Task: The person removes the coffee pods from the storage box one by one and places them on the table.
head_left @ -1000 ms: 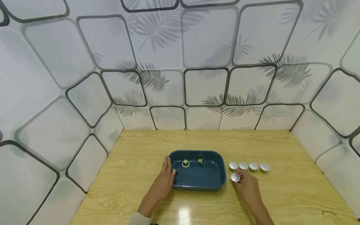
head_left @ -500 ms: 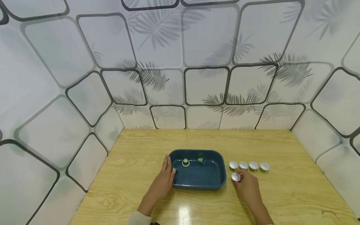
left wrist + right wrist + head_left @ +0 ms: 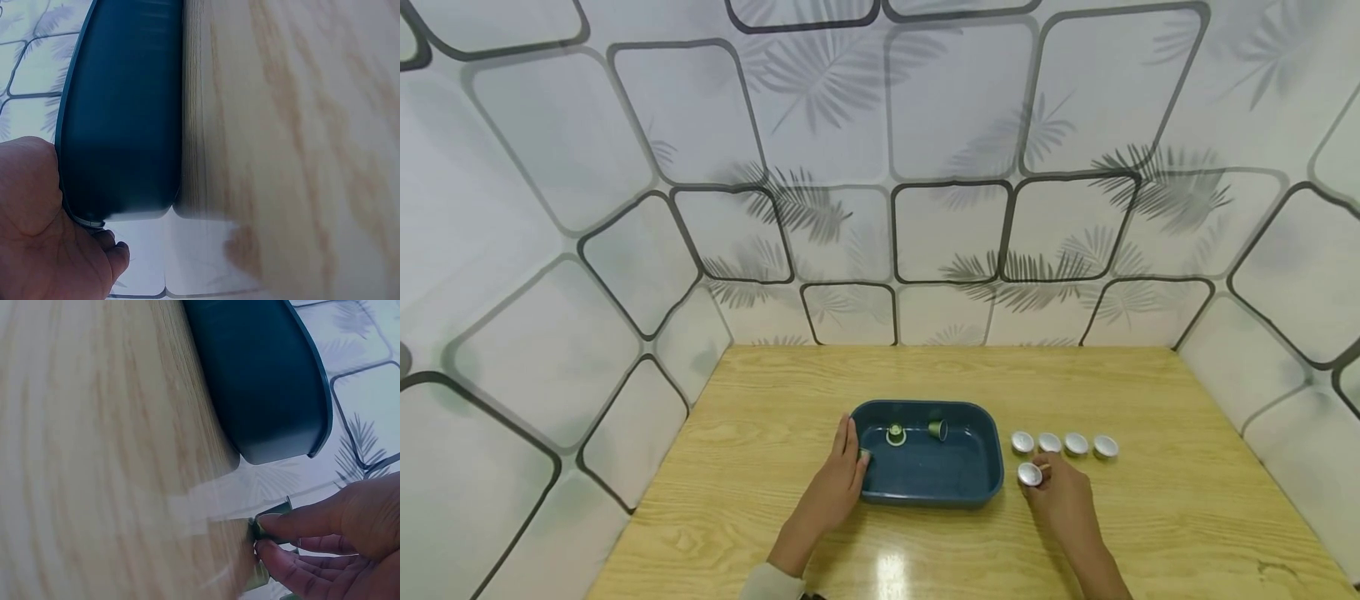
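The left hand [image 3: 833, 479] held the left rim of the blue tray [image 3: 925, 482]; the right hand [image 3: 1063, 498] pinched a little cup [image 3: 1028, 476] right of it, on the near side of four more cups [image 3: 1076, 444].

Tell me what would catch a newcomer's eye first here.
A dark blue tray stands out on the pale wooden table, with the left hand at its left end. To its right, four silver-topped pods line up, and the right hand pinches another pod in front of them.
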